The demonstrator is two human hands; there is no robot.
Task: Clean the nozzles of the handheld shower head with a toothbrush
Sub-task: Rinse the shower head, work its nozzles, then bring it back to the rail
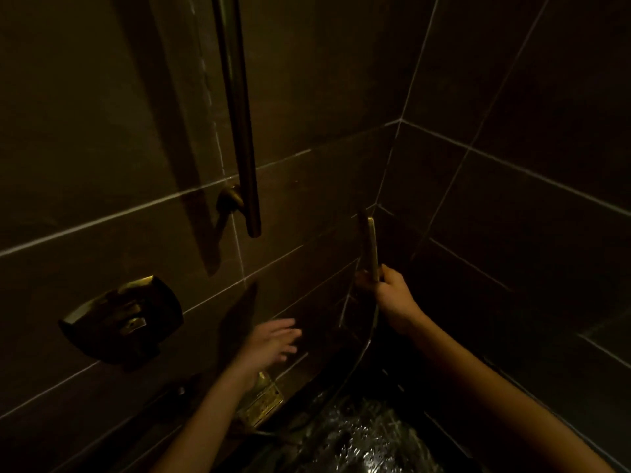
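The scene is very dark. My right hand [392, 298] grips the handle of the handheld shower head [371, 245], which points upward near the corner of the tiled walls. Its hose [367, 349] curves down from my fist toward the floor. My left hand [273, 341] hovers lower and to the left with fingers spread, holding nothing, close to the wall. No toothbrush shows in the frame.
A vertical metal rail [240, 131] with a bracket [229, 199] runs down the wall. A mixer control plate [128, 319] sits at the lower left. A brass outlet plate [261, 399] lies under my left wrist. Wet floor [368, 438] glistens below.
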